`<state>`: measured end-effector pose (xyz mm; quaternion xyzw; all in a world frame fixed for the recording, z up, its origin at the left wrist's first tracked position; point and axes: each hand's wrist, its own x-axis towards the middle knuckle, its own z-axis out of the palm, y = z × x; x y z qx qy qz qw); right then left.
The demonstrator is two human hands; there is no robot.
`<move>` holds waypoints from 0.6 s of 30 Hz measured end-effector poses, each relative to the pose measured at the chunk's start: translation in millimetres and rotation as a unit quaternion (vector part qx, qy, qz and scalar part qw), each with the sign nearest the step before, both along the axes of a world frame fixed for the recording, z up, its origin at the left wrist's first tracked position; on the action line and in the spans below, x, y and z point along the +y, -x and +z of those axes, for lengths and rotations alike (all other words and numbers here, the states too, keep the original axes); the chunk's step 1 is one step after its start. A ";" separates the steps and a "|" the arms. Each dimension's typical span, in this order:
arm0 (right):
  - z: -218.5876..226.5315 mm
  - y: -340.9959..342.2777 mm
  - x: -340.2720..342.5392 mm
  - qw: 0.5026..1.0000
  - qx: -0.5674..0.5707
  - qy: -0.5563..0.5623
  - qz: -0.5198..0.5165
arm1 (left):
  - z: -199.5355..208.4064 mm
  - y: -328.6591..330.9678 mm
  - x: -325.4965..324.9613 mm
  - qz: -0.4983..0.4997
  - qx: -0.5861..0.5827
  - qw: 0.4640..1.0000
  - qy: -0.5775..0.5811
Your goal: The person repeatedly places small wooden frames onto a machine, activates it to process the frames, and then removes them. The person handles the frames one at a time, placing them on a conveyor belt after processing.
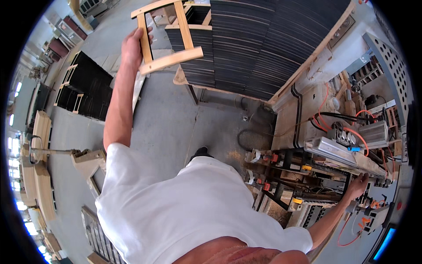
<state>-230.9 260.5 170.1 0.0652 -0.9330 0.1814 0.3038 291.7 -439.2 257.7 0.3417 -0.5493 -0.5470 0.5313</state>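
Observation:
My left hand (133,47) is stretched out to the upper left, its fingers closed round one side bar of a light wooden frame (173,59). The frame has a curved top rail, a straight bottom rail and two side bars, with dark inner edges. It is raised beside a tall stack of black-edged wooden frames (246,48). On the far right, my right hand (357,187) reaches to the machine (343,152), close to a dark bar on its bed. The fingers there are small and partly hidden, so their grip is unclear.
Clamps with red and yellow parts (268,187), orange air hoses (361,136) and a perforated metal guard (389,66) belong to the machine side. A second black stack (85,88) and light timber (42,163) stand left. A dark hose (241,138) lies on the grey floor.

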 end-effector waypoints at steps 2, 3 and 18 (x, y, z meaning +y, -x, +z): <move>18.3 -53.5 -32.0 0.988 0.069 0.113 0.074 | 4.4 7.9 -82.6 -0.049 -0.006 0.998 -0.038; 19.4 -76.2 -51.4 0.973 0.101 0.170 0.116 | 1.2 10.7 -128.2 -0.045 -0.034 0.997 -0.059; -64.2 -287.8 -235.9 0.901 -0.207 0.324 0.202 | -4.4 129.3 -200.9 -0.097 -0.468 0.861 0.173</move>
